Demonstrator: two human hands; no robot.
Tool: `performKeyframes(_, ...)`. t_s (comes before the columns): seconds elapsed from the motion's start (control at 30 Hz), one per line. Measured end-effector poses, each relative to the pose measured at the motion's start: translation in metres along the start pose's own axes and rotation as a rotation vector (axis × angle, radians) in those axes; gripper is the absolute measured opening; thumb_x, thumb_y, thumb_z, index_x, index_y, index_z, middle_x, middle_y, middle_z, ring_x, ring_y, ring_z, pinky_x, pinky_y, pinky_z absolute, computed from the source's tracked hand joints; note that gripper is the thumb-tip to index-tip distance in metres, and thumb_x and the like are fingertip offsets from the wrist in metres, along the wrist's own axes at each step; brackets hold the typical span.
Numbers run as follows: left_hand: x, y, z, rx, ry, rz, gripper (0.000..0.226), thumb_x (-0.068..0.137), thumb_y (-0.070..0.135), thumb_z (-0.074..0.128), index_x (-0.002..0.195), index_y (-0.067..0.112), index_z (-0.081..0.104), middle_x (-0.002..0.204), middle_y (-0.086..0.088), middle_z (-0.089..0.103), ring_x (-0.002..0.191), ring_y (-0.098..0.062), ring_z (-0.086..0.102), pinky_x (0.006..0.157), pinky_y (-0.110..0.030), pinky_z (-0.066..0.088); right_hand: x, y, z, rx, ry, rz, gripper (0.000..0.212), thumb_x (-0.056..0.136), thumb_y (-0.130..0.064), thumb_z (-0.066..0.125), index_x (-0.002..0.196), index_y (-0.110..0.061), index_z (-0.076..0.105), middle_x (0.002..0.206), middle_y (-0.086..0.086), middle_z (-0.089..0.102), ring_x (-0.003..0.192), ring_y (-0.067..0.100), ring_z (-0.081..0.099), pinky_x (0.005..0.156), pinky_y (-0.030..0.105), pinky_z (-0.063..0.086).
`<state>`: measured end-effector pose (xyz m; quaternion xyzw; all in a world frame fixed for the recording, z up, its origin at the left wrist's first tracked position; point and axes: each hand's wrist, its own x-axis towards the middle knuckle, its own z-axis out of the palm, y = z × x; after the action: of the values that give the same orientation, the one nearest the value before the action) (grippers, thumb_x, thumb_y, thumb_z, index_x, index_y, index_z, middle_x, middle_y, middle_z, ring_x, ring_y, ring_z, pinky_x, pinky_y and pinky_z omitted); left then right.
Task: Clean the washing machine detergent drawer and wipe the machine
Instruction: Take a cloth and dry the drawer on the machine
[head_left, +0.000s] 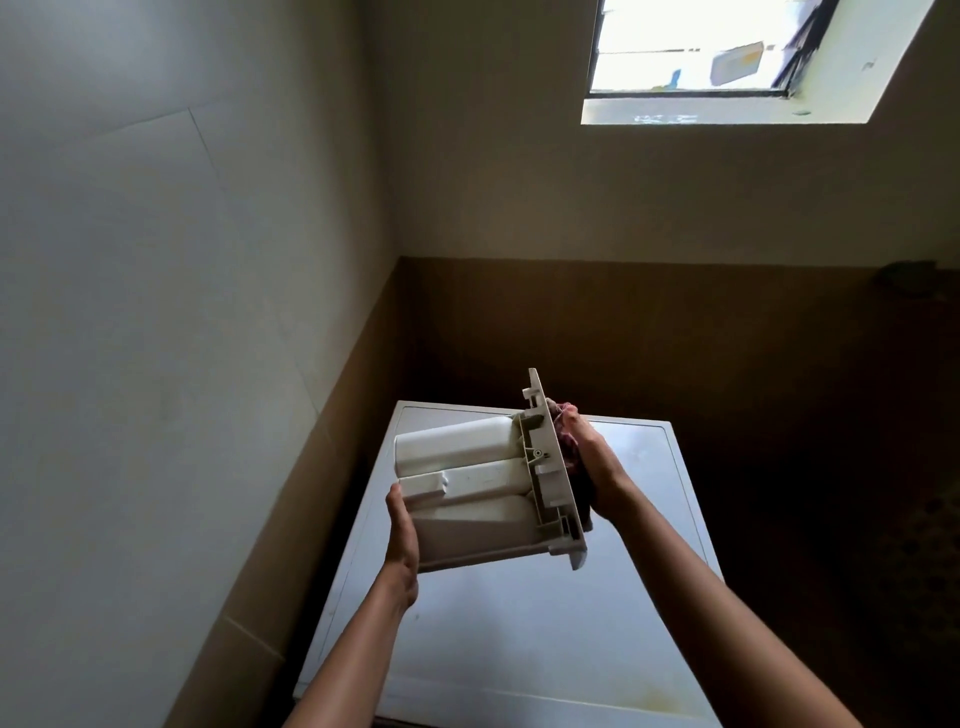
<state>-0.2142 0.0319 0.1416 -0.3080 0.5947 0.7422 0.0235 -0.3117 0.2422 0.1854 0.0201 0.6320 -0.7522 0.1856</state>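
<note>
Gripping the white detergent drawer (467, 493) at its back end with my left hand (402, 535), underside turned up toward me so the rounded compartment bottoms show, held in the air over the washing machine (519, 623) top. My right hand (592, 467) is closed on a dark reddish cloth (569, 452) bunched against the outer side of the drawer's front panel, so the drawer sits sideways between both hands. Machine's tucked in a corner under a window (727, 52).
</note>
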Motion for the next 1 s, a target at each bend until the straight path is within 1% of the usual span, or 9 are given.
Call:
performKeyframes(0.07,0.004,-0.002,-0.003,0.037,-0.023,0.006,0.068,0.094,0.064,0.006,0.125,0.023,0.051,0.109,-0.009,0.060,0.095,-0.019,0.056,0.073,-0.034,0.048,-0.003,-0.005,0.002,-0.091,-0.051,0.084,0.078,0.074,-0.076,0.052,0.102,-0.003,0.055,0.080,0.012,0.051,0.069,0.025,0.049,0.059,0.030,0.041)
performKeyframes(0.13,0.005,-0.001,-0.005,0.063,-0.038,0.004,0.067,0.095,0.062,0.005,0.123,0.023,0.051,0.105,-0.008,0.060,0.093,-0.018,0.056,0.066,-0.031,0.046,-0.002,-0.008,0.002,-0.139,-0.028,0.200,0.071,0.063,-0.087,0.050,0.070,-0.016,0.051,0.061,0.004,0.042,0.049,0.017,0.041,0.048,0.025,0.033)
performKeyframes(0.2,0.009,-0.002,-0.006,0.085,-0.043,-0.009,0.068,0.094,0.063,0.005,0.123,0.023,0.052,0.106,-0.009,0.060,0.094,-0.019,0.056,0.067,-0.032,0.047,-0.001,-0.010,0.002,-0.152,0.021,0.257,0.065,0.069,-0.085,0.044,0.060,-0.021,0.047,0.055,0.001,0.042,0.045,0.015,0.042,0.047,0.024,0.033)
performKeyframes(0.4,0.019,0.001,-0.011,0.042,-0.063,-0.052,0.071,0.091,0.070,0.010,0.118,0.026,0.059,0.114,-0.013,0.065,0.107,-0.029,0.059,0.077,-0.040,0.052,0.003,-0.005,-0.002,-0.054,0.029,0.338,0.076,0.081,-0.077,0.035,0.094,-0.012,0.071,0.081,0.013,0.071,0.072,0.024,0.070,0.073,0.034,0.057)
performKeyframes(0.5,0.023,0.009,-0.007,0.035,-0.077,-0.085,0.070,0.091,0.070,0.011,0.117,0.026,0.059,0.114,-0.011,0.065,0.107,-0.027,0.059,0.077,-0.040,0.053,0.004,0.000,0.000,-0.010,0.106,0.349,0.080,0.076,-0.080,0.041,0.108,-0.012,0.068,0.093,0.014,0.068,0.085,0.027,0.066,0.084,0.039,0.053)
performKeyframes(0.67,0.035,0.006,-0.006,0.049,-0.084,-0.179,0.072,0.087,0.076,0.020,0.119,0.026,0.061,0.121,-0.012,0.065,0.110,-0.029,0.061,0.098,-0.054,0.048,0.004,-0.001,0.006,0.114,0.213,0.324,0.066,0.083,-0.072,0.040,0.102,-0.013,0.063,0.079,0.006,0.066,0.076,0.022,0.062,0.068,0.030,0.046)
performKeyframes(0.83,0.025,0.020,0.010,0.178,0.010,-0.071,0.072,0.093,0.067,0.022,0.149,0.021,0.030,0.155,-0.009,0.029,0.140,-0.032,0.031,0.113,-0.052,0.022,0.010,-0.012,0.003,0.157,0.242,0.262,0.071,0.085,-0.064,0.049,0.119,-0.003,0.057,0.087,0.012,0.064,0.077,0.026,0.062,0.087,0.040,0.051)
performKeyframes(0.9,0.014,0.037,0.020,0.112,-0.071,0.059,0.065,0.094,0.063,0.024,0.143,0.023,0.039,0.152,-0.008,0.035,0.137,-0.030,0.036,0.112,-0.051,0.026,0.011,-0.013,0.000,0.123,0.265,0.241,0.085,0.080,-0.064,0.056,0.132,0.002,0.050,0.109,0.023,0.064,0.095,0.033,0.063,0.104,0.046,0.039)
performKeyframes(1.0,-0.004,0.062,0.035,0.195,-0.271,0.089,0.053,0.091,0.060,0.036,0.126,0.023,0.053,0.133,-0.006,0.055,0.120,-0.026,0.054,0.098,-0.042,0.045,0.004,-0.017,0.003,0.144,0.259,0.219,0.084,0.080,-0.061,0.059,0.138,-0.002,0.044,0.137,0.018,0.050,0.119,0.030,0.053,0.112,0.045,0.030)
